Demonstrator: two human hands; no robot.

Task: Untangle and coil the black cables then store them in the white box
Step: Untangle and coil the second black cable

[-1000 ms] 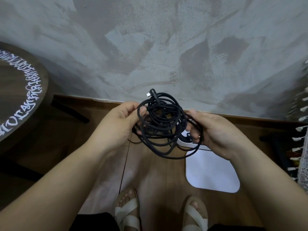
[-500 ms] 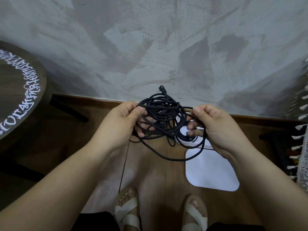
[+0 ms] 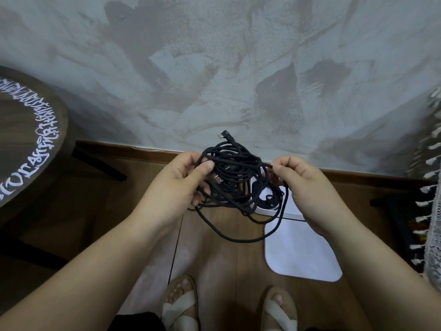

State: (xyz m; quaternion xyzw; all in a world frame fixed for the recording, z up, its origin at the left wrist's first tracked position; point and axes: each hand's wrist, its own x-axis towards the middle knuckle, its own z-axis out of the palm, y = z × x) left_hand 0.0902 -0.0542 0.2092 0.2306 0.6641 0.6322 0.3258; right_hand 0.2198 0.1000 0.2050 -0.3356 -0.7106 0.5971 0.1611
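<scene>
The left hand [image 3: 176, 185] grasped the tangled black cables [image 3: 233, 177] at their left edge, thumb over the strands and fingertips hidden behind them. The right hand [image 3: 303, 187] pinched one strand on the right. The tangle hung in the air between them. Beyond it stood the white box [image 3: 268, 212] (mostly blocked by cables and the right hand), its dark contents hard to make out.
</scene>
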